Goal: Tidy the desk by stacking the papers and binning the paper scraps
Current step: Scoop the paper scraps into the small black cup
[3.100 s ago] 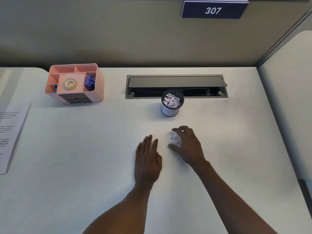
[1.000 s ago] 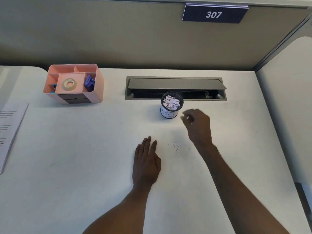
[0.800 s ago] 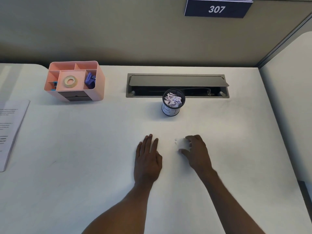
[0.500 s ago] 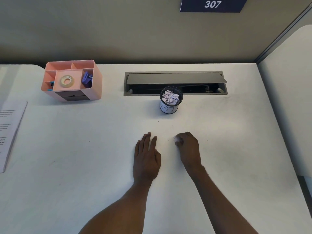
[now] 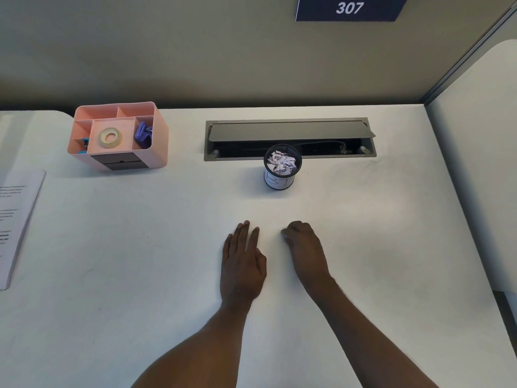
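Note:
A small black mesh bin (image 5: 278, 184) with a white label stands mid-desk, filled with torn paper scraps (image 5: 281, 163). My left hand (image 5: 242, 264) lies flat on the white desk (image 5: 140, 275), fingers straight, in front of the bin. Beside it, my right hand (image 5: 305, 247) rests on the desk with fingers curled under, closed over the last small scraps, which are almost wholly hidden. A stack of printed papers (image 5: 16, 219) lies at the far left edge, partly out of view.
A pink desk organizer (image 5: 158, 147) holding a tape roll and purple clips sits at the back left. A grey cable hatch (image 5: 291, 130) is open just behind the bin. A partition wall runs along the back and right side.
My right hand dropped scraps at the bin, came back to the desk beside my left hand, and closed its fingers over the few scraps there. My left hand stayed put.

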`<state>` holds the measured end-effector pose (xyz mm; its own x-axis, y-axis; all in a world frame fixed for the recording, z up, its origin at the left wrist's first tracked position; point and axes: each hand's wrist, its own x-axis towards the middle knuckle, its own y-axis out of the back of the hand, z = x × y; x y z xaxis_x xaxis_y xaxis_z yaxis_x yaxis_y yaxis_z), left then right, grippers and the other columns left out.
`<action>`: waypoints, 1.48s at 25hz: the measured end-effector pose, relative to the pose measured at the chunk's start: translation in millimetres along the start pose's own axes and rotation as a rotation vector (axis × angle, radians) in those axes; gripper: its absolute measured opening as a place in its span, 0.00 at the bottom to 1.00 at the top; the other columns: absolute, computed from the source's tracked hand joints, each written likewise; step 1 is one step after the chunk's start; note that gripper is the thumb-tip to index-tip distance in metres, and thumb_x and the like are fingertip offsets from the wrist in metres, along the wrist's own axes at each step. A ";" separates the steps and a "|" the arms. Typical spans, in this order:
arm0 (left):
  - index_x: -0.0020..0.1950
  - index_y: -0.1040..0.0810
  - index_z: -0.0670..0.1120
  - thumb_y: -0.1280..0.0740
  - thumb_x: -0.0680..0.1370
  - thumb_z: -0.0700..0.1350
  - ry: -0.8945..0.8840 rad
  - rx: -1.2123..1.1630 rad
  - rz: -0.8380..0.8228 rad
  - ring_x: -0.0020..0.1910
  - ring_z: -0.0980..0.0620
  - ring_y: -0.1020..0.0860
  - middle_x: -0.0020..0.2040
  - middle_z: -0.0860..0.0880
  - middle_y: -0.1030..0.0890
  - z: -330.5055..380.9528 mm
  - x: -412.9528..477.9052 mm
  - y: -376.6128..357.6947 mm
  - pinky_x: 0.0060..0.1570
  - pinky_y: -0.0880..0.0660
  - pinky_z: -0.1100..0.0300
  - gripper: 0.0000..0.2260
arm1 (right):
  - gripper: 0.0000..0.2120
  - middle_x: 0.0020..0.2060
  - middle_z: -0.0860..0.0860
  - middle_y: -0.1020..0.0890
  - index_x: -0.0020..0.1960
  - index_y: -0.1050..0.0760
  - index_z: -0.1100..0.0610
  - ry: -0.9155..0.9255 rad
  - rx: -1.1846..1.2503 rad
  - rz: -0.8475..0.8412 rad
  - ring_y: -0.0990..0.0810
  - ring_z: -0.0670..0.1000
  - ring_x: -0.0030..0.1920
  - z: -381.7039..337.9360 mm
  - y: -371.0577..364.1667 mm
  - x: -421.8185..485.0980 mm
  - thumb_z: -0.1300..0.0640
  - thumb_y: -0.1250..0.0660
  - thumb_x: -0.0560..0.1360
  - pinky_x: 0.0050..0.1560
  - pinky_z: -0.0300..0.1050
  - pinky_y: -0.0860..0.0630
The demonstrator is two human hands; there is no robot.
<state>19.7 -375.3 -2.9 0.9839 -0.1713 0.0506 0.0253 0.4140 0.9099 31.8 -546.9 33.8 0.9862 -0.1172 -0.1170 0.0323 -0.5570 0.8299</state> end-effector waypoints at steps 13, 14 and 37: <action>0.80 0.30 0.48 0.41 0.82 0.43 0.007 -0.016 -0.011 0.84 0.49 0.41 0.83 0.48 0.35 0.6 -0.1 0.5 0.83 0.43 0.48 0.24 | 0.08 0.37 0.56 0.14 0.40 0.17 0.61 -0.274 0.391 -0.011 0.17 0.53 0.39 34.1 32.2 28.4 0.72 0.29 0.68 0.44 0.44 0.23; 0.80 0.31 0.49 0.41 0.82 0.44 0.006 -0.015 -0.016 0.84 0.49 0.41 0.83 0.48 0.35 0.4 -0.1 0.4 0.83 0.43 0.49 0.24 | 0.07 0.37 0.57 0.14 0.42 0.16 0.63 -0.395 0.667 -0.017 0.17 0.52 0.39 38.5 41.8 31.6 0.72 0.29 0.70 0.45 0.44 0.23; 0.81 0.33 0.51 0.44 0.84 0.47 0.021 0.010 -0.045 0.84 0.50 0.42 0.84 0.49 0.37 0.8 -0.8 3.0 0.84 0.47 0.51 0.24 | 0.08 0.45 0.56 0.13 0.49 0.14 0.61 0.073 0.115 0.205 0.15 0.55 0.45 -58.1 113.8 158.8 0.68 0.32 0.75 0.49 0.47 0.18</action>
<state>18.8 -374.6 0.1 0.9853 -0.1706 0.0012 0.0677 0.3976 0.9151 201.5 -581.1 141.3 0.9796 -0.1796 0.0906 -0.1840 -0.6181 0.7643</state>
